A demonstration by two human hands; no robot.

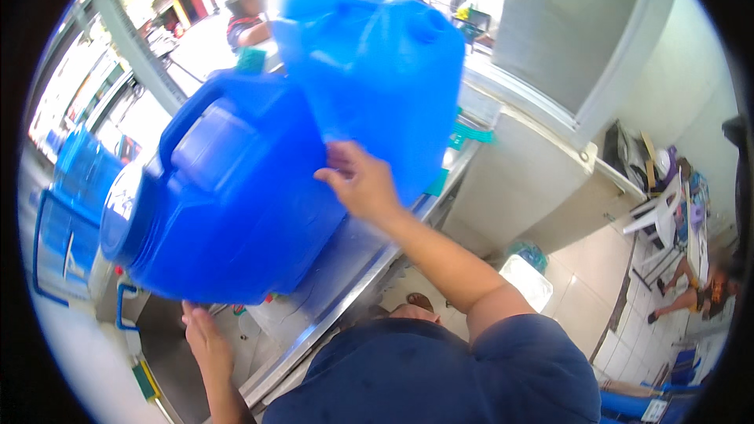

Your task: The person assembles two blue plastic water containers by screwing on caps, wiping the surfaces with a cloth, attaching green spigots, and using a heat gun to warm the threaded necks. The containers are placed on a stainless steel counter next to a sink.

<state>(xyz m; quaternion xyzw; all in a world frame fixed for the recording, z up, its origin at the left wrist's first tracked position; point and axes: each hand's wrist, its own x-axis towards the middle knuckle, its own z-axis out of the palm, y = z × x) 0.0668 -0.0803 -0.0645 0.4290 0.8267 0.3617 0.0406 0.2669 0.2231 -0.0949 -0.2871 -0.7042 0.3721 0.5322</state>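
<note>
A large dark blue water jug (259,204) lies tilted on its side at centre left, its round capped or open end toward the left and its moulded handle on top. My left hand (209,339) is beneath its lower side, fingers extended upward against the plastic and fingertips partly hidden. At the jug's other end, my right hand (357,180) rests with bent fingers against the base, thumb apart. Just behind that hand, a second, brighter blue water jug (385,71) stands upright. Both hands seem to support the tilted jug between them.
Beneath the jugs runs a metal counter (345,286). A clear blue round bottle (82,165) stands at far left. A pale cabinet (503,180) and a white bin (526,279) are on the right. One person (250,12) is outside; another (703,286) sits far right.
</note>
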